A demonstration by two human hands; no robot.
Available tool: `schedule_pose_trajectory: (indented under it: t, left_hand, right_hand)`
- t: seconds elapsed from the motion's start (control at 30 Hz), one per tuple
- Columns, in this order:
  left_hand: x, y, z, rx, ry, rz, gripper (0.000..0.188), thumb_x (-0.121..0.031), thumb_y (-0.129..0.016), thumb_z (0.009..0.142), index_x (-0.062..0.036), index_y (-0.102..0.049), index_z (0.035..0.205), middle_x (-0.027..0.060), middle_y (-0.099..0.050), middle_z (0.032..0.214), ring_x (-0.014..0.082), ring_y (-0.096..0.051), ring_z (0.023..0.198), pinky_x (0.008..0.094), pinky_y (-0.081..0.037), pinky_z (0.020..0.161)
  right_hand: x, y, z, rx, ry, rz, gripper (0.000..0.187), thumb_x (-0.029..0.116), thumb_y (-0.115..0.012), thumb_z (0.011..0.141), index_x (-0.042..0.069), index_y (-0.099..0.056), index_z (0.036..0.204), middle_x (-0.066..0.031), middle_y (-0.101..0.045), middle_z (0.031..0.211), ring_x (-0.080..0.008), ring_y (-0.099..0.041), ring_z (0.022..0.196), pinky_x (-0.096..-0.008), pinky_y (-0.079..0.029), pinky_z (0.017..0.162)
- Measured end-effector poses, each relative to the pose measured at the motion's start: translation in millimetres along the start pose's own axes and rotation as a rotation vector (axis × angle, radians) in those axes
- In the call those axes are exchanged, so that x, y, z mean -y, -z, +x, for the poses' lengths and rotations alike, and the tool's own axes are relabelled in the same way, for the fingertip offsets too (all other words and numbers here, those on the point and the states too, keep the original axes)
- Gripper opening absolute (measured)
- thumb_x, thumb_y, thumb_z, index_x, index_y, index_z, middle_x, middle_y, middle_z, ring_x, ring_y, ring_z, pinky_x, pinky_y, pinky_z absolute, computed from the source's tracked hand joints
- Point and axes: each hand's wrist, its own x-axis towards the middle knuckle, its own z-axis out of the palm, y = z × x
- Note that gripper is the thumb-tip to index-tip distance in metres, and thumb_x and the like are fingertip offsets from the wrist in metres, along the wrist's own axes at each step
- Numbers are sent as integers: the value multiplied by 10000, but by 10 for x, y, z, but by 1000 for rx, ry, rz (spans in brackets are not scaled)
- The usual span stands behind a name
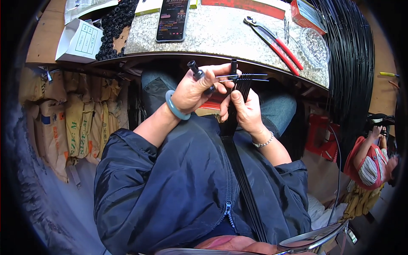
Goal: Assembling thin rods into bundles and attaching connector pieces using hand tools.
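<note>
My left hand [185, 94] is closed around black tubular plastic pieces [194, 68], one sticking up past the thumb. Its fingertips reach a thin wire [255, 80] and a short upright black tube [233, 66] at the head of a bundle of thin black rods [238, 159]. The rods resemble umbrella ribs, and their upper ends line up along the wires. Closed on the bundle just below is my right hand [250, 114], thumb in front. From there the rods run down over my dark jacket. Where the left fingertips meet the tube is partly hidden.
Ahead stands a worktable [212, 32] bearing a phone [173, 20], red-handled pliers [274, 44], a clear dish [313, 47] and a white box [79, 41]. Loose black plastic pieces [112, 32] are piled left. More black rods [350, 59] hang right. A person [374, 161] sits far right.
</note>
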Motion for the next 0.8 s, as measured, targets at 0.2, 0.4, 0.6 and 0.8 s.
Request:
schedule_pose_trajectory:
  t: [0.2,0.4,0.6,0.8]
  left_hand:
    - [-16,-27,14,-49,34,42,541,-303,-626,883,56,-488,1264,58,-635,1021,38,-562,780,179,-484,760]
    - [-19,-234,15,-162,-42,184,395,-46,-675,822,35,-559,1191,96,-649,1056,122,-627,857,237,-515,763]
    - [31,-168,69,-140,31,-49,345,-25,-691,803,7,-596,1134,117,-662,1019,150,-641,828,226,-507,681]
    - [48,-113,81,-104,89,-102,391,-61,-718,788,12,-583,1148,112,-656,1037,91,-553,705,202,-443,626]
  right_hand:
    - [20,-51,34,27,30,24,373,326,-492,954,29,-436,1172,-117,-596,643,-148,-568,488,-233,-477,474]
    - [22,-35,38,18,57,1,366,354,-484,950,27,-421,1100,-116,-596,642,-138,-568,486,-236,-481,472]
    - [-28,-7,5,15,56,18,438,455,-423,946,30,-403,1049,-120,-592,625,-146,-565,474,-236,-471,462]
    - [4,16,18,64,15,-2,469,486,-391,947,25,-414,1031,-120,-584,602,-153,-553,454,-240,-466,457]
